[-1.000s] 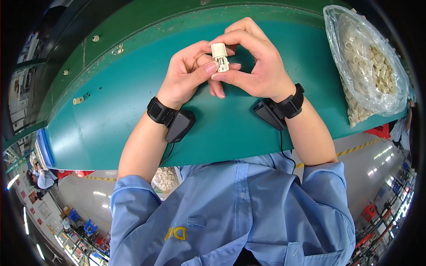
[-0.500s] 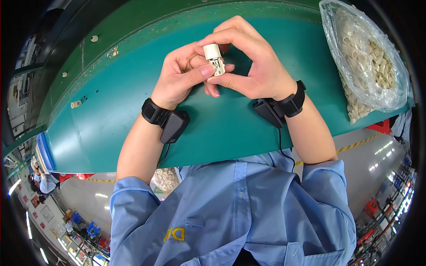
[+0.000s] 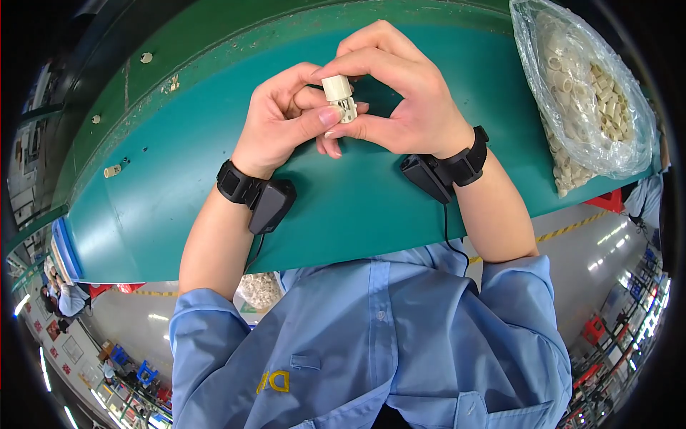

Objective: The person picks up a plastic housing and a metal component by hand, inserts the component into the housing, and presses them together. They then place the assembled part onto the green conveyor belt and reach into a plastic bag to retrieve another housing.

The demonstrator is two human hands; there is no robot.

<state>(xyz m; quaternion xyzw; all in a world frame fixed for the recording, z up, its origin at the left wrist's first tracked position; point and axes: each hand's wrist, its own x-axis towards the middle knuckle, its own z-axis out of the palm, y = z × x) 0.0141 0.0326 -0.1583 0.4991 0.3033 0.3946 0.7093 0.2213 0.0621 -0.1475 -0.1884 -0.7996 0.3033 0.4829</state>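
Observation:
Above the bench, both hands meet around a small two-part plastic piece. Its upper part is a smooth cream sleeve (image 3: 336,87). Below it shows a slotted cream core (image 3: 348,110) with openings and narrow inner details, partly covered by fingers. My left hand (image 3: 280,123) is closed, its thumb pressed against the side of the core. My right hand (image 3: 421,93) spans the piece in a pinch: the index finger reaches the sleeve's top and the thumb rests by the core's lower end. Fingers hide the back of the piece.
A clear plastic bag (image 3: 529,53) of many cream sleeves lies at the right end of the green bench (image 3: 343,214). One small cream part (image 3: 112,171) lies on the left, near dark bits. A blue tray (image 3: 66,250) stands at the far left edge.
The sleeve sits slightly lower over the core, with a little less of the core showing. Both hands keep their grip, and the whole view has shifted slightly.

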